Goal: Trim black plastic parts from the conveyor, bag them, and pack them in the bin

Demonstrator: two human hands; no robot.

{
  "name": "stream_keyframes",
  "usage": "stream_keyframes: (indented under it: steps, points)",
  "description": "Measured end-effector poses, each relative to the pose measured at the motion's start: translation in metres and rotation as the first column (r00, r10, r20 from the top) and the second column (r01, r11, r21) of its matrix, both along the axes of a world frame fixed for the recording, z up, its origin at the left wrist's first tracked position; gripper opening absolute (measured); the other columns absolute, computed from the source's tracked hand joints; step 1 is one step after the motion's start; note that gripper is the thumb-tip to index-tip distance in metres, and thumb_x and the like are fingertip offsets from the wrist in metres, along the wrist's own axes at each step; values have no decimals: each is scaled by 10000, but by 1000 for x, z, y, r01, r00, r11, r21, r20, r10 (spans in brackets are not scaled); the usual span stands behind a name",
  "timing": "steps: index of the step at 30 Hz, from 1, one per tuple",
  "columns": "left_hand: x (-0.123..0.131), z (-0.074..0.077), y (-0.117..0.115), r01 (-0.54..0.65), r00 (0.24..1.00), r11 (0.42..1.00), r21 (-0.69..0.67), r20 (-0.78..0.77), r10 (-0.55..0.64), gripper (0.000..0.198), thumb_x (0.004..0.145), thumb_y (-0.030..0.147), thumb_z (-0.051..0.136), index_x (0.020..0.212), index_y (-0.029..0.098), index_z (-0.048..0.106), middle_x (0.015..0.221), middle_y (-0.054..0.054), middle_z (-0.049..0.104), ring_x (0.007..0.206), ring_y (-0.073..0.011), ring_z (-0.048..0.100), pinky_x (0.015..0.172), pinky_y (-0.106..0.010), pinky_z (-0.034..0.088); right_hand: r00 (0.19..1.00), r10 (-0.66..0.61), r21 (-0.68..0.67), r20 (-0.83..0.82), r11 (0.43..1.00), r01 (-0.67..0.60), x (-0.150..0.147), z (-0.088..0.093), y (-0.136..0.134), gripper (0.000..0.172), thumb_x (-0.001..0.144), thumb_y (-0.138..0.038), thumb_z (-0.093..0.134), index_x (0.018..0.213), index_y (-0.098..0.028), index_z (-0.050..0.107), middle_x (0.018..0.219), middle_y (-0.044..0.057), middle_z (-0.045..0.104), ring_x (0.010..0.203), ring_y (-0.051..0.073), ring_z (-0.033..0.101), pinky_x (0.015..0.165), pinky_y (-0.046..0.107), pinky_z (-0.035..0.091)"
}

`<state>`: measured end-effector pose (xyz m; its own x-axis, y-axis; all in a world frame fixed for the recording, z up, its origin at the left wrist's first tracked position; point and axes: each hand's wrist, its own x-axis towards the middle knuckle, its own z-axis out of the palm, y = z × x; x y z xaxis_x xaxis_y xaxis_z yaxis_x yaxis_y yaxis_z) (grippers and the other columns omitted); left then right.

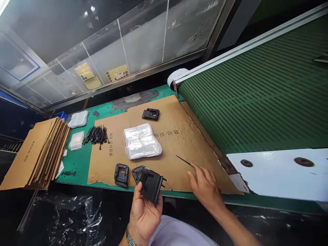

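My left hand (146,213) grips a black plastic part (151,187) by its lower edge, above the front edge of the cardboard sheet (171,171). Two thin dark prongs stick out on its right side. Between the fingertips of my right hand (205,184) is the end of a thin black stick (183,160), which points up and left over the cardboard. A black frame (137,173) lies partly hidden behind the held part. Another black frame (121,175) rests to its left, and a third (151,113) lies farther back. Clear plastic bags (141,141) are stacked mid-sheet.
Several black sticks (96,135) are piled left of the bags. Smaller bag stacks (78,119) lie behind them on the green table (106,112). Folded cardboard (36,150) stands at the far left. A green conveyor belt (258,92) slopes along the right, with a white panel (279,171) below.
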<state>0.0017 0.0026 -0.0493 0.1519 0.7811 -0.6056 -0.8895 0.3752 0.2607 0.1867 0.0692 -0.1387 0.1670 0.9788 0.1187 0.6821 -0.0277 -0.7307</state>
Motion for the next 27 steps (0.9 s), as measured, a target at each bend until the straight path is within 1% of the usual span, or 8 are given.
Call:
stream_keyframes:
  steps: [3,8,12,14,16,20,24,27]
  points:
    - [-10,1,2,2,1000,1000,8,-15,-2,314,876,293,379,899,201,678,924,-4,708,931,-95,618,817,-203,473,910,5,-14,415,1000,1,21,-35,20,348,797,-317,359,895,-70,584,904,252,562,854,354,511,662,468,422]
    - [-20,6,4,-36,999,999,-13,41,36,300,873,295,397,938,183,667,950,-9,703,954,-84,606,855,-175,451,963,116,-116,243,989,-90,32,-53,24,189,776,-282,358,627,-207,447,647,128,553,695,265,544,628,397,440]
    - [-23,6,4,-44,998,999,-10,44,45,257,859,278,434,916,200,672,950,5,703,979,-81,594,875,-174,438,978,173,-154,-117,970,-190,11,-16,5,222,843,-361,276,834,-206,434,623,45,576,563,172,571,549,292,491]
    - [-24,7,6,-60,996,998,-28,61,61,270,866,266,418,912,187,672,944,-3,704,969,-81,599,870,-174,440,901,220,-129,-375,950,-285,-6,17,-9,313,862,-456,268,945,-205,436,619,11,560,568,154,572,575,274,506]
    - [-24,10,7,-91,992,994,-56,88,95,296,878,244,388,895,167,674,929,-15,708,948,-80,608,859,-172,444,843,315,-103,-437,913,-395,-22,49,-22,348,864,-495,288,957,-211,467,649,12,574,609,145,581,616,258,509]
    - [-22,19,11,-139,977,984,-112,148,155,339,891,202,347,857,138,678,873,-47,717,896,-88,629,831,-180,452,825,470,50,-313,876,-480,-45,89,-36,246,904,-374,296,939,-226,490,718,26,607,618,128,590,573,224,496]
    - [-21,30,14,-176,966,966,-191,157,207,398,903,201,303,823,110,682,826,-64,720,845,-100,645,789,-189,473,782,619,321,-74,757,-569,-57,100,-34,177,904,-211,334,899,-199,511,670,18,575,586,115,562,531,208,451]
    - [-22,37,15,-221,956,942,-254,136,261,410,903,202,300,804,101,685,805,-67,721,824,-107,649,804,-203,477,748,661,371,63,680,-632,-62,103,-34,192,894,-159,346,798,-184,510,569,-6,503,490,106,477,457,212,364]
